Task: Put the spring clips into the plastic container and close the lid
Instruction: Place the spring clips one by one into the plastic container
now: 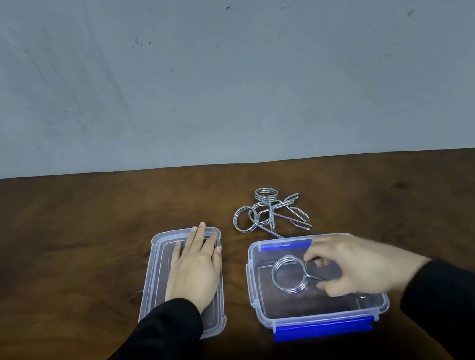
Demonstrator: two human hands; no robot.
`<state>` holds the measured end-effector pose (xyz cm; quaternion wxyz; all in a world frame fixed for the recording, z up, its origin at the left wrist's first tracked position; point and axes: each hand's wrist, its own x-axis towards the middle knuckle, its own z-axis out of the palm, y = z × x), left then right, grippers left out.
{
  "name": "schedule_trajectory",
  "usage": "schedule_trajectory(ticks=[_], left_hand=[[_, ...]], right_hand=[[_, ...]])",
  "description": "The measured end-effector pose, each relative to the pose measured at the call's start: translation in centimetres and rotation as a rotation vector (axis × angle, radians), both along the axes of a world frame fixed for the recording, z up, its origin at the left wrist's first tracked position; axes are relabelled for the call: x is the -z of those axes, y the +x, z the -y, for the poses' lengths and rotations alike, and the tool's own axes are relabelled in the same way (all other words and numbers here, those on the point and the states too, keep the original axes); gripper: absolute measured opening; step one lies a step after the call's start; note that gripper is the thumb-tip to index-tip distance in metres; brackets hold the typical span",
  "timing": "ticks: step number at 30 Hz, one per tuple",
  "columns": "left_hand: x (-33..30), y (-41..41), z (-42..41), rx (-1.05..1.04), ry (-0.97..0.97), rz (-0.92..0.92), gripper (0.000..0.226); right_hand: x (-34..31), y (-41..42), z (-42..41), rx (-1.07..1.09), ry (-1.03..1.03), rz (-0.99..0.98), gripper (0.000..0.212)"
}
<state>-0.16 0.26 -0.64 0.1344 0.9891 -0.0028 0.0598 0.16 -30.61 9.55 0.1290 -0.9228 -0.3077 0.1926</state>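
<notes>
A clear plastic container point(254, 283) with blue latches stands open on the table, right of centre. Over it my right hand point(365, 265) pinches the handles of a metal spring clip point(288, 274), whose coil hangs inside the container's opening. A pile of spring clips point(269, 213) lies on the table just behind the container. The clear lid point(160, 248) lies flat to the left, and my left hand point(195, 267) rests palm down on it with the fingers spread.
The brown wooden table point(70, 253) ends at a grey wall point(213, 74) behind the clips. Its left corner shows at the far left. Black sleeves cover both forearms.
</notes>
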Motion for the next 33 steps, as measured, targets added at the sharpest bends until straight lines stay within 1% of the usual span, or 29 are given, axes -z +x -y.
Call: schedule_trajectory(ticks=[3, 7, 14, 19, 21, 24, 25, 27, 28, 29, 32, 33], left_hand=[[-0.2, 0.1, 0.1, 0.001, 0.014, -0.011, 0.051], [-0.1, 0.0, 0.0, -0.004, 0.018, -0.014, 0.052], [-0.1, 0.1, 0.0, -0.008, 0.038, -0.023, 0.051], [0.0, 0.2, 0.0, -0.007, 0.028, -0.018, 0.051], [0.0, 0.2, 0.0, -0.007, 0.022, -0.019, 0.051], [-0.1, 0.2, 0.0, -0.012, 0.03, -0.027, 0.051], [-0.1, 0.2, 0.0, -0.013, 0.028, -0.027, 0.052], [-0.1, 0.2, 0.0, -0.013, 0.016, -0.027, 0.052], [-0.1, 0.2, 0.0, -0.012, 0.012, -0.026, 0.052], [-0.1, 0.2, 0.0, -0.012, 0.011, -0.025, 0.052], [0.0, 0.2, 0.0, -0.015, 0.018, -0.019, 0.051], [0.0, 0.2, 0.0, -0.014, 0.014, -0.016, 0.051]], right_hand=[[1.6, 0.2, -0.6, -0.005, -0.062, -0.013, 0.041], [3.0, 0.2, -1.8, -0.024, -0.061, -0.055, 0.044], [3.6, -0.3, -2.7, -0.072, -0.073, -0.006, 0.051], [2.9, -0.5, -2.2, -0.086, -0.077, -0.034, 0.065], [1.8, -0.5, -1.8, -0.04, -0.011, 0.02, 0.059], [0.2, 0.5, -1.6, 0.101, 0.24, 0.268, 0.044], [0.0, 1.3, -1.7, 0.162, 0.303, 0.317, 0.037], [-0.5, 3.5, -2.7, 0.283, 0.346, 0.335, 0.026], [-0.7, 4.6, -3.4, 0.329, 0.34, 0.323, 0.023], [-0.7, 5.8, -4.1, 0.367, 0.309, 0.307, 0.025], [-0.1, 8.7, -6.1, 0.416, 0.081, 0.207, 0.053], [0.2, 9.5, -6.7, 0.417, 0.004, 0.166, 0.059]])
